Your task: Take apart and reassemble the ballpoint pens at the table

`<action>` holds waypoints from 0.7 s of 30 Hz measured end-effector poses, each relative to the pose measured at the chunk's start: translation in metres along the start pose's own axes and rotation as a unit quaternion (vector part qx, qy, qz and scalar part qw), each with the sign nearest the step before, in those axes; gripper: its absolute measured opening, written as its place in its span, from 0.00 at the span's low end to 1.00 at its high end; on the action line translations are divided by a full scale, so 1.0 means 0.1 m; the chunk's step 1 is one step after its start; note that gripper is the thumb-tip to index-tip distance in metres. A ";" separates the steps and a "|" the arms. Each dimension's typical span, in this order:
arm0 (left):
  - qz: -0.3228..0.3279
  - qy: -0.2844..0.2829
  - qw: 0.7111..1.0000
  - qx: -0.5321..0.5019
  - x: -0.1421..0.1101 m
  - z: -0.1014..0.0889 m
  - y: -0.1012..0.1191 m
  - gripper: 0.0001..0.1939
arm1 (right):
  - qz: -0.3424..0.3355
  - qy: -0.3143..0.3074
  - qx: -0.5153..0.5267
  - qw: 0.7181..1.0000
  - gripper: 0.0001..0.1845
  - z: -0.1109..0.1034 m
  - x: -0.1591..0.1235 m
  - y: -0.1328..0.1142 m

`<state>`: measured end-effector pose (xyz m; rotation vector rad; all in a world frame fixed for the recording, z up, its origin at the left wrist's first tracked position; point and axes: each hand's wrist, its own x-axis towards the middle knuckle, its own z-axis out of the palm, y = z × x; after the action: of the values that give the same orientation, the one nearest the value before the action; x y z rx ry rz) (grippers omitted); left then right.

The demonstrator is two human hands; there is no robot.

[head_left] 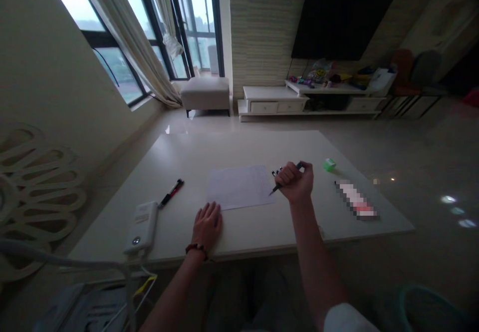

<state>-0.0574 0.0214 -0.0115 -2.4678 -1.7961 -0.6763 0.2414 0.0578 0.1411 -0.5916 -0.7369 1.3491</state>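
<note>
A sheet of white paper (239,187) lies in the middle of the white table (168,162). My right hand (295,182) is shut in a fist on a black pen (276,188), whose tip is at the paper's right side. A small dark object (277,171) sits just behind that hand. My left hand (207,226) rests flat on the table, fingers apart, at the paper's near left corner. Left of the paper lie a black and red pen (171,193) and a white power bank (141,227).
A small green object (329,165) and a pixelated, blurred item (355,199) lie at the table's right. A white cable (56,257) runs across the lower left. Behind the table stand a beige bench (205,95) and a white TV cabinet (273,106).
</note>
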 end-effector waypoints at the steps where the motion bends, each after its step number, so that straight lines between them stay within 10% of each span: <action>1: -0.001 -0.002 1.000 0.001 0.00 -0.01 0.01 0.19 | 0.001 -0.005 0.025 1.000 0.24 0.02 0.05 -0.01; 10: -0.011 -0.042 0.999 0.030 0.01 -0.06 0.03 0.21 | 0.073 -0.051 0.196 0.976 0.23 0.06 0.69 0.06; 21: 0.013 -0.066 0.996 0.061 0.04 -0.07 0.01 0.24 | 0.060 -0.041 0.071 0.995 0.21 -0.23 1.36 0.35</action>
<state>-0.0577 0.0230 -0.0037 -2.5024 -1.7859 -0.3973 0.2452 0.1980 0.1173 -0.4760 -0.6733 1.5299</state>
